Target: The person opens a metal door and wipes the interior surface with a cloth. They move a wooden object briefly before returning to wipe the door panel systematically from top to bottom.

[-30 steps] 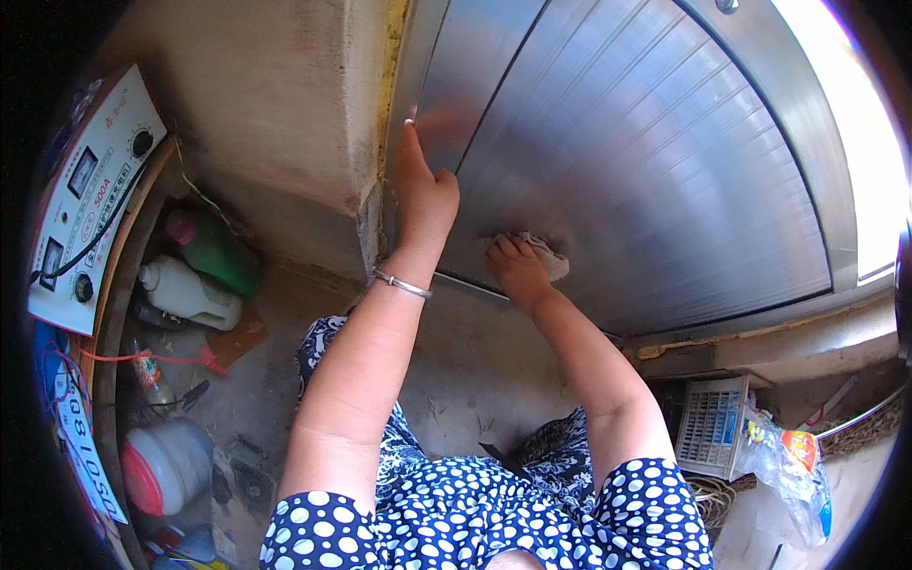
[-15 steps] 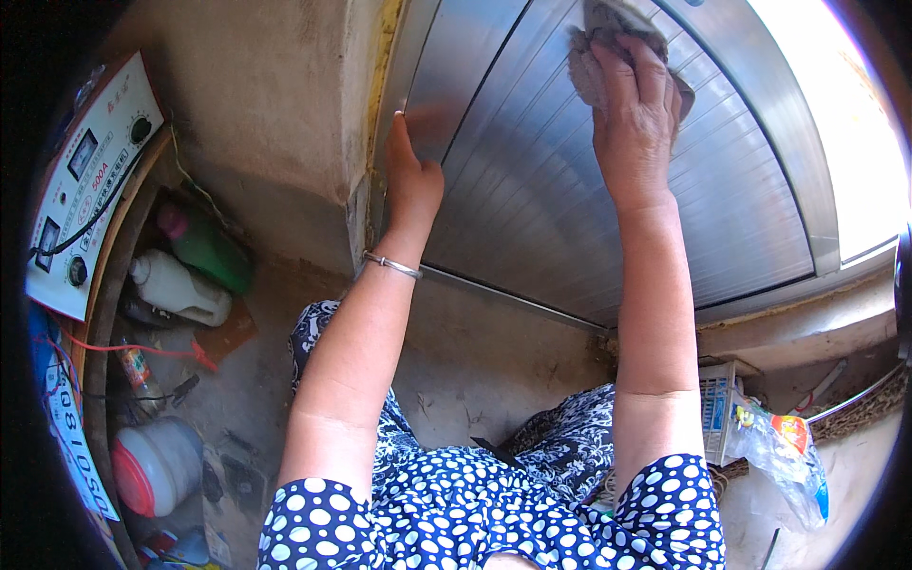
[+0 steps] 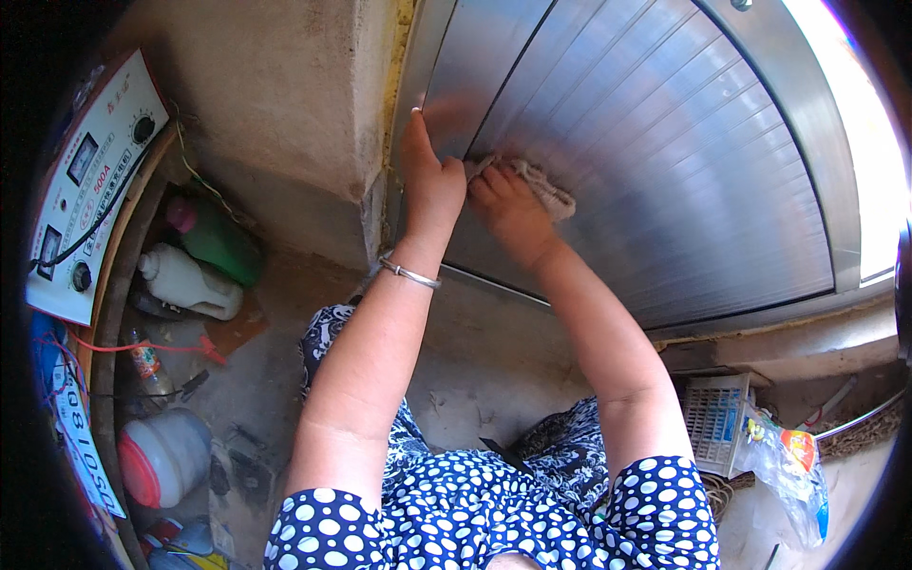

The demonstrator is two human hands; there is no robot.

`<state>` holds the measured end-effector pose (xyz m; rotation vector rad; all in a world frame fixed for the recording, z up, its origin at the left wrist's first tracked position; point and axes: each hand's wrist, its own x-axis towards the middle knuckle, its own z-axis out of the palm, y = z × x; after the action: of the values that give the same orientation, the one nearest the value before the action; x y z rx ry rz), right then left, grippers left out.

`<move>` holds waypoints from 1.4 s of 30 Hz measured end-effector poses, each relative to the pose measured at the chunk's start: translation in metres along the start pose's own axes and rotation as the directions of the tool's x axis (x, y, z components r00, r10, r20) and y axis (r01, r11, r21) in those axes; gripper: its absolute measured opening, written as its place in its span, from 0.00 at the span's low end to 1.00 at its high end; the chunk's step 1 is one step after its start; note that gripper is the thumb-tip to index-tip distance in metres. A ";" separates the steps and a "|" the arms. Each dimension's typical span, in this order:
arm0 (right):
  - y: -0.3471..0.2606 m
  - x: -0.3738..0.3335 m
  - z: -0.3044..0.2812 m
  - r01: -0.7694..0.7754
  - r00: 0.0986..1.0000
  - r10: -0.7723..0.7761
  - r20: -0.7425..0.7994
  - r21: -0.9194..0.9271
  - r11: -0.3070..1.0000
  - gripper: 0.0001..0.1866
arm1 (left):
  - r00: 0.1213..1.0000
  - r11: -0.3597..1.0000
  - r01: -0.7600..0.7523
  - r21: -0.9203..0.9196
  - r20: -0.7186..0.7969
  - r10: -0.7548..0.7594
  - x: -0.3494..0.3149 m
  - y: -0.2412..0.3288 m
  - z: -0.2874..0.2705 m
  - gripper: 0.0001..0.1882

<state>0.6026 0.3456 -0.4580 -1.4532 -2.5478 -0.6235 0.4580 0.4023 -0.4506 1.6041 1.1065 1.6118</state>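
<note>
A silvery ribbed metal door panel (image 3: 665, 190) fills the upper middle and right. My right hand (image 3: 513, 214) presses a bunched grey-brown cloth (image 3: 549, 190) against it, low on the left, beside a dark vertical seam. Fingers curl over the cloth and partly cover it. Close by on the left, my left hand (image 3: 432, 195) rests at the panel's left frame (image 3: 410, 81). One finger there stretches upward, the thumb is bent, and the remaining fingers are mostly hidden. A silver bangle (image 3: 410, 273) circles my left wrist.
A plastered wall (image 3: 285, 114) borders the door. At left stand a white box with dials (image 3: 95, 190), a green bottle (image 3: 217, 242), a white jug (image 3: 190, 285) and a red-lidded container (image 3: 171, 458). A plastic basket (image 3: 714, 418) and clear bag (image 3: 788, 475) lie right.
My right hand has swept the cloth down and left across the panel, from near the top to beside my left hand. The left hand keeps its place on the frame; the view has shifted slightly.
</note>
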 end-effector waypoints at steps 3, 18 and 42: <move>-0.014 -0.009 0.031 0.015 0.996 -0.018 0.088 0.034 0.999 0.22 | 1.000 1.000 0.026 -0.015 0.010 -0.026 0.000 0.002 -0.003 0.36; 0.029 -0.086 -0.055 -0.145 0.988 0.118 -0.103 -0.326 0.934 0.18 | 0.999 0.999 -0.033 -0.031 -0.021 0.032 -0.002 0.009 0.004 0.35; 0.037 -0.169 -0.035 -0.864 0.474 0.863 -0.173 0.096 0.494 0.25 | 0.984 0.990 0.138 0.012 0.110 -0.138 0.001 0.004 -0.004 0.40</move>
<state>0.7197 0.2141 -0.4706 -2.2363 -1.2996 -0.5237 0.4545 0.4007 -0.4460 1.5635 1.1369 1.4155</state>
